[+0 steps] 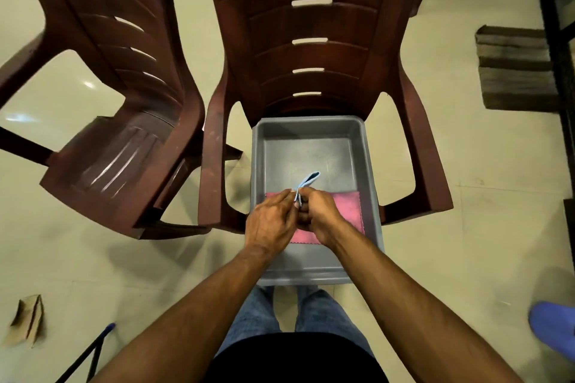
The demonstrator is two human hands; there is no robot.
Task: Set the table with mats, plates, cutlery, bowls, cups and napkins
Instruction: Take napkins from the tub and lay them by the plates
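1. A brown plastic chair (pixel 314 50) with a slatted back and a green "DELUX" label fills the 12 o'clock part of the view, standing on a pale tiled floor (pixel 451 242).
2. A second brown chair (pixel 124 96) stands just beside it at 10 o'clock, turned at an angle.
3. A grey plastic tub (pixel 311 134) sits on the seat of the labelled chair, at the centre of the view, its near rim jutting toward the person's jeans-clad legs (pixel 261 311) at 6 o'clock.
4. A stack of brown cardboard pieces (pixel 513 68) lies on the floor at 2 o'clock, well apart from the tub.
5. A pink napkin (pixel 350 208) lies flat on the tub's bottom in its near half, partly hidden under both hands.
6. The left hand (pixel 270 224) is over the tub's near left part, its grip pinched on the lower end of a light blue napkin (pixel 308 180).
7. The right hand (pixel 320 218) touches the left from 3 o'clock, its fingers curled and its grip clamped on the same blue napkin, which rises folded from between the two hands toward 12 o'clock, above the pink one.
8. A folded scrap of cardboard (pixel 28 320) lies on the floor at 8 o'clock.
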